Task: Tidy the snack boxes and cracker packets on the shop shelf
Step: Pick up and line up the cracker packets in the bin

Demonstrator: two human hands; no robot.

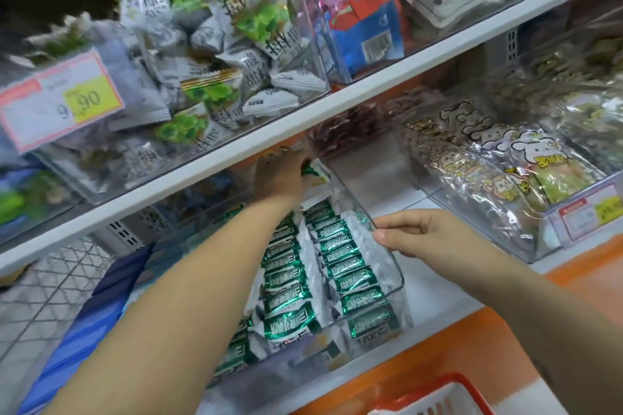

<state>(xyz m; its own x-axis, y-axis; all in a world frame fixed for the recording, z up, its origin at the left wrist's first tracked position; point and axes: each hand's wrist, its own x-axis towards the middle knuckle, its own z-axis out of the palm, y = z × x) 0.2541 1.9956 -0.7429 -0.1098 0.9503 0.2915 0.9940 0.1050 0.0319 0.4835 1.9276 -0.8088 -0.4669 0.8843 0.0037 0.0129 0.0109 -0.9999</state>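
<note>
**A:** Which step is this?

**B:** Straightening the rows, I'd say. The green-and-silver foil cracker packets stand on edge in two rows inside the clear plastic shelf bin. It sits on the lower shelf, under the white shelf edge.

**A:** And the hands?

**B:** The right hand pinches the bin's right wall at the rim, thumb on one side and fingers on the other, which steadies it. The left hand reaches to the back of the bin and rests on the rearmost packets. Its fingertips run under the upper shelf, so I cannot tell whether they curl round a packet or only press.

**A:** How far along?

**B:** The right row looks even. The left forearm hides part of the left row, and the packets at the back lie looser. I'd judge this bin about midway.

**A:** What does the next move need?

**B:** Probably setting the back packets upright and closing the rows together. That calls for a gentle push, because thin foil packets slip and topple easily. The bin must also not slide. A strip of bare shelf lies to its right, before the neighbouring clear bin of cartoon-rabbit snack bags.

**A:** Anything else nearby?

**B:** A red plastic basket shows at the bottom edge.
</note>
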